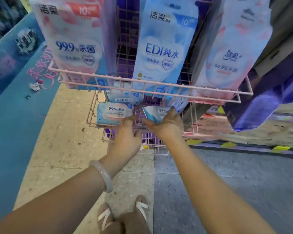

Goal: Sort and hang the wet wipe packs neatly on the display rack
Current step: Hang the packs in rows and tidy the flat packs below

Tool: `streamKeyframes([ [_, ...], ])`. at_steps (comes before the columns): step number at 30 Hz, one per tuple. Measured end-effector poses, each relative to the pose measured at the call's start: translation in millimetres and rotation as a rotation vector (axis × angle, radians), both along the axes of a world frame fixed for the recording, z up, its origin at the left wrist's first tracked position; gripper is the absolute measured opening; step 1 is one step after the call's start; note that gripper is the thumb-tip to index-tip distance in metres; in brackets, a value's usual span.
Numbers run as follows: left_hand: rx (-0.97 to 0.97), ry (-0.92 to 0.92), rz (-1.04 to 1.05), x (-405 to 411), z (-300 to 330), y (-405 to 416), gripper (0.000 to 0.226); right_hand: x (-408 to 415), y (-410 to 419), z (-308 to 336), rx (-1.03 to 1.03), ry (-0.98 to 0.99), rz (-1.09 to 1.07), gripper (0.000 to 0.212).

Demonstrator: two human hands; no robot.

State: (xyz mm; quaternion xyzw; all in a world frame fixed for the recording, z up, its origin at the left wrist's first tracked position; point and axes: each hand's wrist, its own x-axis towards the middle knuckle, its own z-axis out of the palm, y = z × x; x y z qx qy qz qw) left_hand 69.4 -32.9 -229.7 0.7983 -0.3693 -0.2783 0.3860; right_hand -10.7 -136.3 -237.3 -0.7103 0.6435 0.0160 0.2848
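Observation:
A pink wire display rack (152,83) holds tall wet wipe packs on its upper tier: a pink 99.9% pack (71,39) at left, a blue EDI pack (164,46) in the middle, a pink-and-blue pack (230,53) at right. In the lower basket (91,114) lie smaller packs. My left hand (127,137) touches the edge of a small 99.9% pack (113,114) with its fingertips. My right hand (166,124) cups a small tilted blue EDI pack (157,112) from below. Another small EDI pack (123,98) lies behind.
A blue display wall (15,92) with pink writing runs along the left. Purple packaged goods (264,102) stand to the right of the rack. The floor is beige and grey tile, with my sandalled feet (125,215) below.

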Motion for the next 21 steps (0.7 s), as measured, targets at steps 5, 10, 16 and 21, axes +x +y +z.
streamKeyframes([
  [5,-0.061,0.047,0.059,-2,-9,-7,0.036,11,-27,-17,0.036,0.156,0.016,0.127],
  [10,-0.176,0.244,0.164,-5,-6,-12,0.029,-29,-61,-13,0.176,-0.407,0.015,0.057],
  [16,-0.163,0.389,0.200,-25,-4,-44,0.023,-86,-75,6,0.766,-1.090,-0.199,0.047],
  [21,-0.082,0.560,0.182,-28,6,-53,0.034,-92,-61,13,0.831,-1.341,-0.226,0.073],
])
